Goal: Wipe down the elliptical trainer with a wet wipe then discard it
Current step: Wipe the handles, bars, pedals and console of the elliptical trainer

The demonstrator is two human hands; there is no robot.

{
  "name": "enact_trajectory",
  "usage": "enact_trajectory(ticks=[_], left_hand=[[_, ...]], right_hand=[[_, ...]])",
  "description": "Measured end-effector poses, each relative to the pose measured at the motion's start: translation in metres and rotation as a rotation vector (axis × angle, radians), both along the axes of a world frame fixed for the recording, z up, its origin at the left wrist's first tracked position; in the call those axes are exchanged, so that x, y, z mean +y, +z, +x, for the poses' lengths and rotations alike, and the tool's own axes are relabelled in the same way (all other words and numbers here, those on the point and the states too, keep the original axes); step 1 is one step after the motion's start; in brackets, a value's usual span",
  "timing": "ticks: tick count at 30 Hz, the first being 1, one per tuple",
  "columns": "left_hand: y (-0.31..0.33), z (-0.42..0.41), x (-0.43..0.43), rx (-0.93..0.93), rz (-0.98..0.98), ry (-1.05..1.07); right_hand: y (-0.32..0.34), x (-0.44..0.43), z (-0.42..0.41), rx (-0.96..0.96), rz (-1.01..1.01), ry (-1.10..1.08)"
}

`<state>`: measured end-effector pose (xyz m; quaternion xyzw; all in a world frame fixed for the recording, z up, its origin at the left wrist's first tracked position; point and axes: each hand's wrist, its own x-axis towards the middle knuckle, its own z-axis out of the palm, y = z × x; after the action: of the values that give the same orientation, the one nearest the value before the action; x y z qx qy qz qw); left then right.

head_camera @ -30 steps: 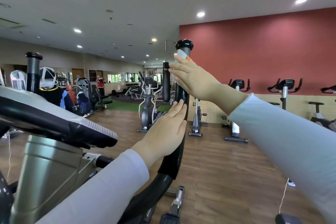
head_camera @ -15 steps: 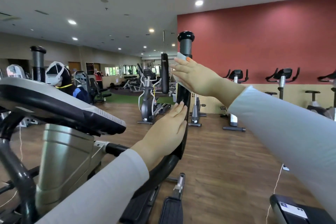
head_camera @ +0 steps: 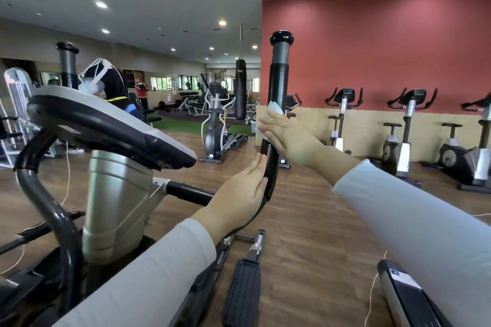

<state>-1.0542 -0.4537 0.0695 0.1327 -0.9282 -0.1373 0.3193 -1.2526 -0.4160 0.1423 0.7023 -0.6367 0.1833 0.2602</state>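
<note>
The elliptical trainer's right handle bar [head_camera: 277, 82] rises black and upright in mid view, with a grey grip and a black cap at its top. My right hand [head_camera: 289, 138] presses a white wet wipe [head_camera: 273, 107] against the middle of the bar with straight fingers; only the wipe's top edge shows above them. Just below, my left hand [head_camera: 239, 196] touches the curved part of the bar with flat, straight fingers. The trainer's console [head_camera: 106, 125] and silver column [head_camera: 117, 199] are to the left, and a black pedal [head_camera: 243, 292] lies below.
The trainer's left handle [head_camera: 67, 64] stands behind the console, and a person [head_camera: 111, 82] is beyond it. Exercise bikes [head_camera: 409, 125] line the red wall on the right. A punch bag [head_camera: 240, 87] and another elliptical [head_camera: 215, 125] stand ahead. Part of a machine [head_camera: 406, 297] sits at lower right.
My right hand has slid the wipe down the bar from just under the top grip to its middle. My left hand stays on the lower bar.
</note>
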Motion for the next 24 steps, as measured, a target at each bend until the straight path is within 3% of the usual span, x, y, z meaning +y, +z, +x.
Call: enact_trajectory(ticks=[7,15,24], left_hand=[[-0.015,0.002,0.022,0.081,0.130,0.055],[-0.023,0.010,0.031,0.091,0.205,0.110],[-0.044,0.038,0.041,0.112,0.195,0.173]], right_hand=[[-0.012,0.010,0.017,-0.110,-0.019,0.001],[-0.008,0.009,0.039,-0.053,0.108,-0.182],[-0.066,0.032,0.068,-0.100,0.024,0.011]])
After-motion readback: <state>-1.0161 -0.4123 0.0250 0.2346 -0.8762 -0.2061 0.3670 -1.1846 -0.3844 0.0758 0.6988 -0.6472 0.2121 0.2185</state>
